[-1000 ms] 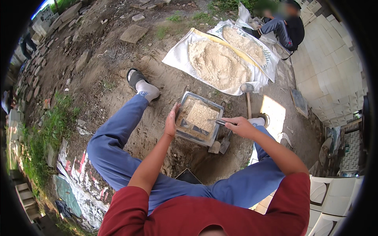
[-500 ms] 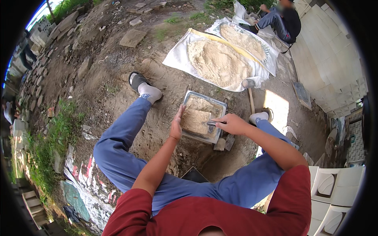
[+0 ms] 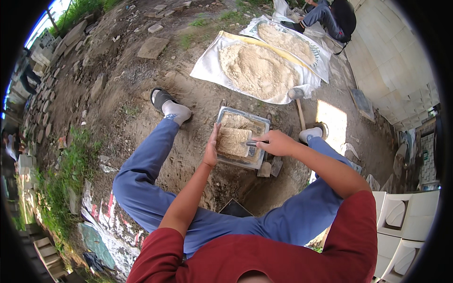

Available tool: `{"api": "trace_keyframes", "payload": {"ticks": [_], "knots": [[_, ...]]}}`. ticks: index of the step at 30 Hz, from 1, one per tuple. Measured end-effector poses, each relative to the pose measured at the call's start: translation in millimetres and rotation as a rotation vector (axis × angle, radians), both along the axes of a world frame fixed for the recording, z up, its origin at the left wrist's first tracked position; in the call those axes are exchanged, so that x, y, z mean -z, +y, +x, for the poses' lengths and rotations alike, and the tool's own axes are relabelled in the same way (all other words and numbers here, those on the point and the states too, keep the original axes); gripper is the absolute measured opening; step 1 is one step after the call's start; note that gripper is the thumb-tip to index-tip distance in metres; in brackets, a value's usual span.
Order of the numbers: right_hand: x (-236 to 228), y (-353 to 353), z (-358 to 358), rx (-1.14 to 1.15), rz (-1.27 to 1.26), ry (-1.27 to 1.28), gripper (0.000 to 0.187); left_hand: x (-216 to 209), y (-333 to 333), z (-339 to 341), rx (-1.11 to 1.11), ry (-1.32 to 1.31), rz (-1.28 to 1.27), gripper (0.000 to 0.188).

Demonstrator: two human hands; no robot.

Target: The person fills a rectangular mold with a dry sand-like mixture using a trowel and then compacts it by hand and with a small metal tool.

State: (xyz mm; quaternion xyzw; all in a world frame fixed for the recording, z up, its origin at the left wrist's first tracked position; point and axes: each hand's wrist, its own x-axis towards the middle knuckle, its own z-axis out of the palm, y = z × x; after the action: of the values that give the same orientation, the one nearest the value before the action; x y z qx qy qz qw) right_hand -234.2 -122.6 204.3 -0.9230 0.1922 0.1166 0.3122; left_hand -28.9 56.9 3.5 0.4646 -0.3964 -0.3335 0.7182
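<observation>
Bare earth (image 3: 118, 85) strewn with stones spreads beyond the fingers, with pale stacked tiles (image 3: 396, 94) far to their right; well ahead of them 2 white sacks (image 3: 204, 66) lie flat, each under a heap of pale grit (image 3: 255, 70) (a seated co-worker (image 3: 337, 22), cut off by the picture's edge, is farther out); nearer, ahead of the right fingers and slightly to their right, a mallet (image 3: 301, 114) lies with its head at the edge of a sack.

Between the 2 hands sits a grey-rimmed box (image 3: 245, 114) with grit inside; the left hand (image 3: 212, 147) lies along its left side, fingers straight and together, clamped on nothing; whether that palm presses the rim, I cannot tell; the fingers of the right hand (image 3: 279, 143) are closed around the handle of a short tool (image 3: 252, 143), which reaches left from them into the box; its long axis runs nearly crosswise, working end pointing at the left palm; a squarish grit-covered face (image 3: 233, 141) lies at that end, blade or separate slab, I cannot tell.

Step in hand, I judge, is working grit inside the box; the next move seems to call for a firm right grip, a level tool and a steadying left palm.
</observation>
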Motion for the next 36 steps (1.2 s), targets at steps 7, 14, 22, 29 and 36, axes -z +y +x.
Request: {"api": "trace_keyframes", "payload": {"ticks": [7,14,22,29,36], "knots": [[-7.0,-1.1,-5.1,0.008,0.005,0.037,0.041,-10.6,-3.4,-4.2,0.055,-0.046,0.014,0.093],[-2.0,-10.7,-5.7,0.007,-0.002,0.025,0.040,-13.2,-11.9,-3.1,0.129,-0.076,0.035,0.092],[-2.1,-14.7,-21.6,0.053,0.038,0.020,0.041,3.0,-12.9,-8.3,0.016,-0.447,0.115,0.082],[-19.4,-16.1,-20.5,0.022,-0.019,0.036,0.041,-2.0,-8.3,-11.8,0.009,-0.703,0.222,0.076],[-19.2,-30.0,-31.2,0.022,-0.029,0.027,0.042,-12.6,-10.1,-20.0,-0.024,-0.926,0.320,0.070]]}}
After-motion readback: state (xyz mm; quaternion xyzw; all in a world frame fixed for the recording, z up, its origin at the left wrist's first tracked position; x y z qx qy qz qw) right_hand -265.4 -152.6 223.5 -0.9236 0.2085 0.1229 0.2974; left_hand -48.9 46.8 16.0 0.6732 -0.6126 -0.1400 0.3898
